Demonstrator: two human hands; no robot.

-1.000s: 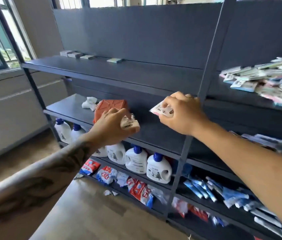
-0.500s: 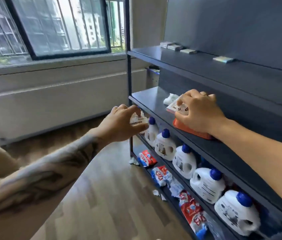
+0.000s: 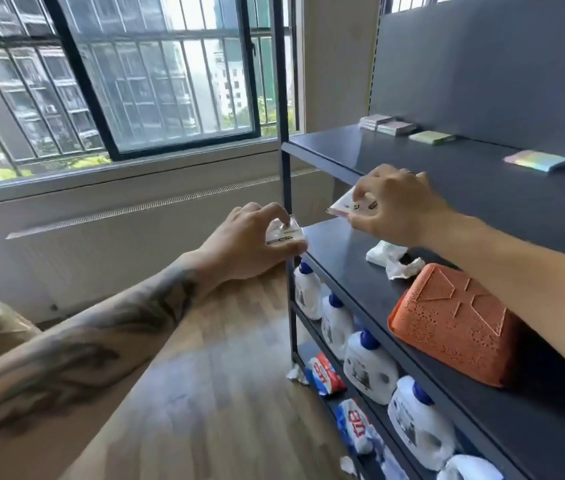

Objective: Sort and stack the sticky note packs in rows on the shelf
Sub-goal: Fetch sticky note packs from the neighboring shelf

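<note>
My left hand (image 3: 253, 242) pinches a small clear-wrapped sticky note pack (image 3: 285, 234) just left of the shelf's corner post. My right hand (image 3: 397, 206) grips another wrapped pack (image 3: 347, 204) in front of the top shelf's edge (image 3: 322, 162). On the top shelf, along the back panel, lie two stacked packs (image 3: 386, 124), a green pack (image 3: 432, 137) and a pastel rainbow pack (image 3: 535, 161), spaced in a row.
The dark metal shelf unit has a corner post (image 3: 284, 168). On the middle shelf sit an upturned orange basket (image 3: 447, 323) and crumpled white wrappers (image 3: 390, 259). White detergent bottles (image 3: 369, 365) and red-blue pouches (image 3: 324, 374) fill the lower shelves. A barred window (image 3: 118, 81) is at left.
My view has swung left toward the shelf's left end and the window. Both hands still hold their packs and have risen toward the top shelf's left corner.
</note>
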